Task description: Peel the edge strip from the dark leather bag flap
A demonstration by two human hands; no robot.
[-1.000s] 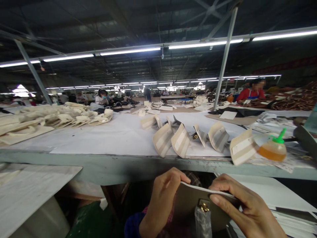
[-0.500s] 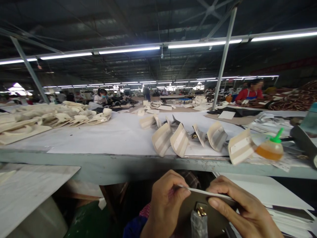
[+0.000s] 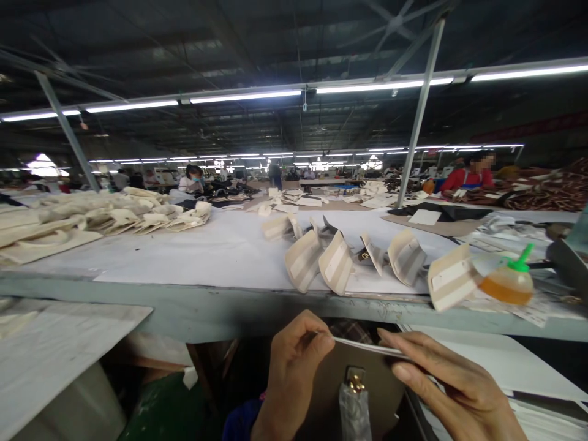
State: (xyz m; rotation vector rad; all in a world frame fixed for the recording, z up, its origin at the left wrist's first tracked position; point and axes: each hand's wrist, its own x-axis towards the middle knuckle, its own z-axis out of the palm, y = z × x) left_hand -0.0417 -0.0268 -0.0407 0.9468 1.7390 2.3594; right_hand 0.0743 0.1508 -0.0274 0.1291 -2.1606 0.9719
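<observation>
A dark olive leather panel (image 3: 326, 383) with a pale top edge hangs between my two hands, low in front of the bench. My left hand (image 3: 298, 367) pinches the panel's upper left corner between thumb and fingers. At the upper right edge, my right hand (image 3: 450, 386) has its fingers stretched along the outside and its thumb on the near face. A gold metal clasp (image 3: 356, 383) sits on the panel, and a strip in clear plastic wrap (image 3: 354, 413) hangs below it. The panel's lower part runs out of view.
Curved cream pieces (image 3: 337, 263) stand along the bench edge (image 3: 193, 306). Beside them is a squeeze bottle (image 3: 509, 285) of amber liquid with a green nozzle. Cream parts (image 3: 138, 214) lie piled at left. White sheets (image 3: 500, 361) are stacked at lower right. Co-workers sit farther back.
The panel and its clasp have moved a little left with my left hand. My right hand's fingers have straightened along the edge. The whole view has shifted slightly.
</observation>
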